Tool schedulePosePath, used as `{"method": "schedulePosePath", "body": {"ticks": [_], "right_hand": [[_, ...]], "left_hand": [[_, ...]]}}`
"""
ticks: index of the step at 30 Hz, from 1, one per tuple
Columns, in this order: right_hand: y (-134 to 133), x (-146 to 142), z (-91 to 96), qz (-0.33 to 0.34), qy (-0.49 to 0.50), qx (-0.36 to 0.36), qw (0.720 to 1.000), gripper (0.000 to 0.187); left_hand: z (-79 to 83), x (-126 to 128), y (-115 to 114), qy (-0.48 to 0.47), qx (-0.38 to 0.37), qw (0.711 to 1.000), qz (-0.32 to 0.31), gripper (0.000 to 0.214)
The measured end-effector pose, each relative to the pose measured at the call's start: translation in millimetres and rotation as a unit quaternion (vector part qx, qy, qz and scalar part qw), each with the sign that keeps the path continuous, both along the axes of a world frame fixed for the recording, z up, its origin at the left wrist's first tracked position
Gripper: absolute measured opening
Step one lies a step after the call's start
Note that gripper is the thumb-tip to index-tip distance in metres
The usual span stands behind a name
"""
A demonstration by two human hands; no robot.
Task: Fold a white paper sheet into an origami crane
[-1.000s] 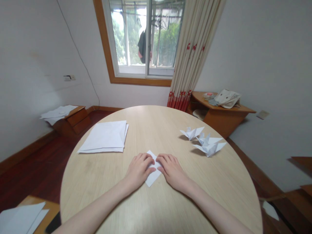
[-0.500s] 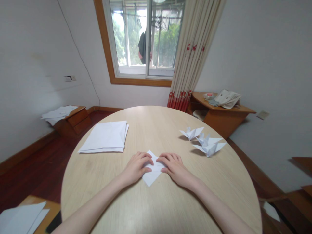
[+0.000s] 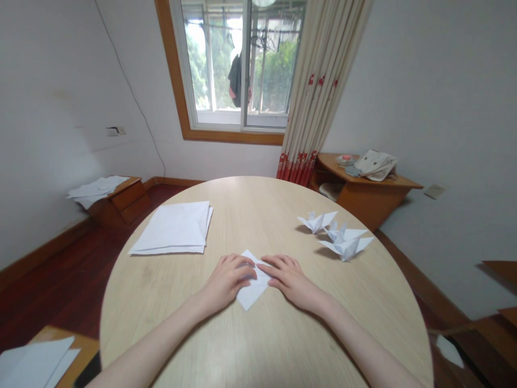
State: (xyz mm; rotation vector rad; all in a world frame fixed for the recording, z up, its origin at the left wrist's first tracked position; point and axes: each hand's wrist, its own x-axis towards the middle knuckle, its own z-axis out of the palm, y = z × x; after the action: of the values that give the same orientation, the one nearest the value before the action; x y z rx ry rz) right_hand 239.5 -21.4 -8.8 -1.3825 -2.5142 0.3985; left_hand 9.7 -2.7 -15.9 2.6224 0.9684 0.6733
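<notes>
A small white folded paper (image 3: 251, 298), diamond-shaped, lies flat on the table with one corner pointing toward me. My left hand (image 3: 231, 278) grips its left side, fingers curled over the paper and thumb lower down. From the other side my right hand (image 3: 288, 276) holds it, index finger laid across the upper part and thumb on the right edge. The fingertips of both hands nearly meet at the paper's middle. Fingers cover part of the folds. Several white origami cranes (image 3: 346, 249) stand to the right, beyond my right hand.
On the round wooden table (image 3: 250, 350), a stack of white paper (image 3: 173, 226) lies at the left. More sheets (image 3: 36, 361) rest on a surface at the lower left. Behind the table are a curtain (image 3: 307, 108) and a corner cabinet (image 3: 363, 199) with a cloth bag on it.
My right index finger has stretched slightly further left across the paper. The left fingers have shifted a little toward the middle. The paper, stack and cranes stay in place.
</notes>
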Motion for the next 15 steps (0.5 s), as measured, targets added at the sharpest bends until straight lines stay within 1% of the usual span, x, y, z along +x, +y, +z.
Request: {"method": "schedulePosePath", "body": {"ticks": [4, 6, 8, 12, 15], "right_hand": [[-1.0, -0.4, -0.9, 0.002, -0.018, 0.033, 0.999, 0.041], [-1.7, -0.9, -1.6, 0.000, -0.024, 0.055, 0.998, 0.041], [-2.4, -1.6, -2.1, -0.002, -0.029, 0.071, 0.997, 0.041], [-3.6, -3.3, -2.6, 0.002, -0.030, 0.085, 0.996, 0.040], [-4.1, -4.2, -3.4, 0.007, -0.024, 0.094, 0.995, 0.040]], "left_hand": [[-2.3, 0.1, -0.6, 0.015, 0.040, 0.999, -0.019, 0.027], [-3.8, 0.0, -0.2, 0.031, 0.068, 0.997, -0.027, 0.035], [-4.9, 0.5, -0.1, 0.048, 0.100, 0.993, -0.030, 0.039], [-4.1, 5.5, -3.8, 0.099, 0.163, 0.982, -0.018, 0.029], [-0.8, 12.3, -10.4, 0.137, 0.188, 0.973, 0.011, 0.024]]}}
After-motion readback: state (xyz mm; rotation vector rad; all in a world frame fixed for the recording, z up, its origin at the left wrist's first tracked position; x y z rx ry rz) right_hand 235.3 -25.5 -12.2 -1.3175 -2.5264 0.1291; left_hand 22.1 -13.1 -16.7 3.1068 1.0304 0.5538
